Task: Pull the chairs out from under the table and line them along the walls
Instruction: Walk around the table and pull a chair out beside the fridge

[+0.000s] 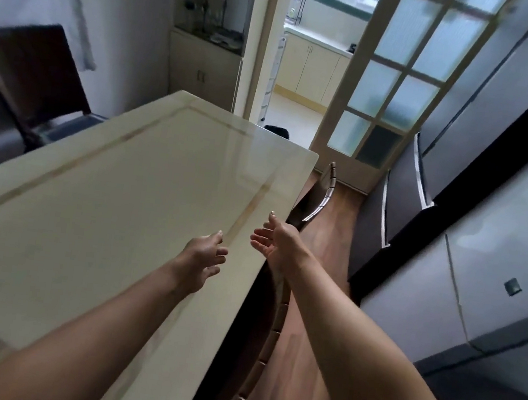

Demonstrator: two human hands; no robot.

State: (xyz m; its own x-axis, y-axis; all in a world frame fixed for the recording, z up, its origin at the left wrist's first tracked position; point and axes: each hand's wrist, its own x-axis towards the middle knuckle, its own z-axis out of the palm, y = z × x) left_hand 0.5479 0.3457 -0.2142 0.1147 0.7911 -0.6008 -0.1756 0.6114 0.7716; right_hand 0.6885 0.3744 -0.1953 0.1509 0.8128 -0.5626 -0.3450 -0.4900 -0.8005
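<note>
Both hands reach out empty over the cream dining table (pixel 115 200), fingers loosely spread: the left hand (pixel 202 260) hovers above its right-side edge, the right hand (pixel 278 243) palm-up just past that edge. Two dark chairs sit tucked under that side, the near chair (pixel 267 331) and the far chair (pixel 318 197), showing only their backs. More dark chairs (pixel 34 75) stand beyond the table's left side, partly cut off. A glazed door (pixel 402 80) stands open past the table's far end.

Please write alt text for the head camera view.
Both bare hands, left hand and right hand, reach open over the cream table's right edge toward dark chairs tucked beneath it. Another chair stands at the far-left wall.
</note>
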